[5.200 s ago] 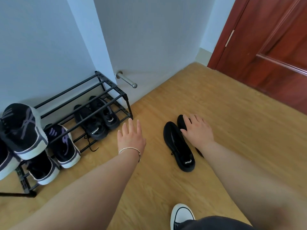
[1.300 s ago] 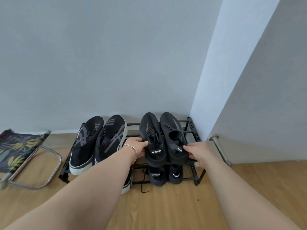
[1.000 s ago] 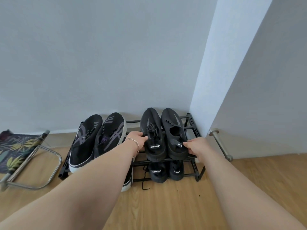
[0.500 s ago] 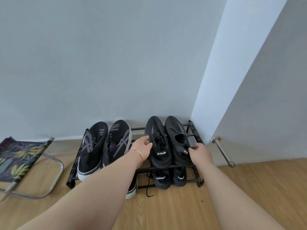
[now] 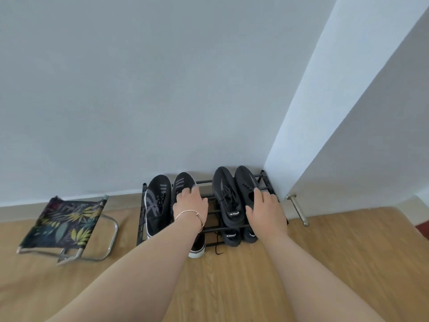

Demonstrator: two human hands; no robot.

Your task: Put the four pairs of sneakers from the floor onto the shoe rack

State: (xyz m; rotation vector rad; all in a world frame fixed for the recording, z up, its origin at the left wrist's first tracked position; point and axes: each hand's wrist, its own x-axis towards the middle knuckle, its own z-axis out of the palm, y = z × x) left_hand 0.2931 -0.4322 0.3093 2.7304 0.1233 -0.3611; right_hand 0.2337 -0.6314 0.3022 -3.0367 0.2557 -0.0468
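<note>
The black two-tier shoe rack (image 5: pixel 205 182) stands against the wall. Its top tier holds a black pair with grey stripes and white soles (image 5: pixel 157 201) on the left and an all-black pair (image 5: pixel 226 196) on the right. Another black pair (image 5: pixel 232 235) sits on the lower tier, and a white-soled sneaker (image 5: pixel 197 249) pokes out beside it. My left hand (image 5: pixel 190 203) lies open on the right striped sneaker. My right hand (image 5: pixel 264 210) rests with spread fingers on the right all-black sneaker and hides its heel.
A folding stool with leaf-print fabric (image 5: pixel 67 219) stands on the wooden floor left of the rack. A metal bar (image 5: pixel 298 210) sticks out low from the white panel on the right. A wall corner meets the rack's right end.
My left hand has left the side of the all-black pair and moved left onto the striped sneaker. My right hand slid up onto the right black sneaker. The pair now sits on the top tier.
</note>
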